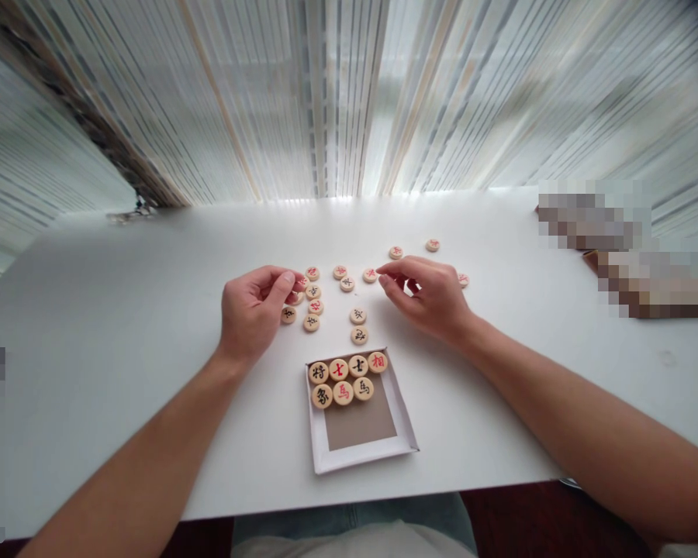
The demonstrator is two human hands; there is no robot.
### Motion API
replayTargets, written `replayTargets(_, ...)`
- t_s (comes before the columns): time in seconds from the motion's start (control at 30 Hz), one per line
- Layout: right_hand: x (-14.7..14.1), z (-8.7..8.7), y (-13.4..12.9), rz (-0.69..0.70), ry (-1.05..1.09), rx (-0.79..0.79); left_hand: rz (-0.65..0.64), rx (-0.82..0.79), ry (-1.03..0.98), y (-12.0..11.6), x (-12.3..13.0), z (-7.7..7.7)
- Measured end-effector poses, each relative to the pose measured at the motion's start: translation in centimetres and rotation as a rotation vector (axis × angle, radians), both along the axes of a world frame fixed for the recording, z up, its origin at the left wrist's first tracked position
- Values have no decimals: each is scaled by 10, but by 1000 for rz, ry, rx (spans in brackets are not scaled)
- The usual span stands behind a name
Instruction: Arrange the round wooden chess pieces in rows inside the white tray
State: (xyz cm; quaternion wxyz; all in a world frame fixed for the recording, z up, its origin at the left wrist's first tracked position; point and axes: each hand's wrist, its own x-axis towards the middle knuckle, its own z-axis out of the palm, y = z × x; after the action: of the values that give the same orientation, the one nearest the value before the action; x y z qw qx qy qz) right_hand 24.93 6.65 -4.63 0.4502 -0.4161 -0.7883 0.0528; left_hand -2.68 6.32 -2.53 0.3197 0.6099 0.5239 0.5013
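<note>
Two bare hands are shown above a white counter (122, 349); clock positions are read from the shallow box (368, 459). The left hand (254, 310) is placed near 10 o'clock, thumb side uppermost, fingers curled. Its grip is narrow, thumb brought to forefinger; whether the half-covered disc (304, 283) at the thumb tip is held or merely overlapped cannot be told. The right hand (430, 298) is placed at 1 o'clock, back upward, its grip slightly parted, the fingertips just beside a flat red-marked disc (369, 275) at 12 o'clock. Seven seated discs (343, 393) are arranged in two rows along the box's 12 o'clock side. A far disc (464, 280) is partly hidden behind the right hand. The left forearm (145, 442) is cut off towards 8 o'clock, the right forearm (582, 403) between 3 and 4. Detail is obscured by pixelated patches (657, 279) near 2 and 9 o'clock.
</note>
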Motion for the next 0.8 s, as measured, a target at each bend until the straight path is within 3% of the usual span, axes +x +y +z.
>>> replayTargets(0.8, 2, -5, 1, 8, 23, -55, 22, 14, 45, 7, -8, -4)
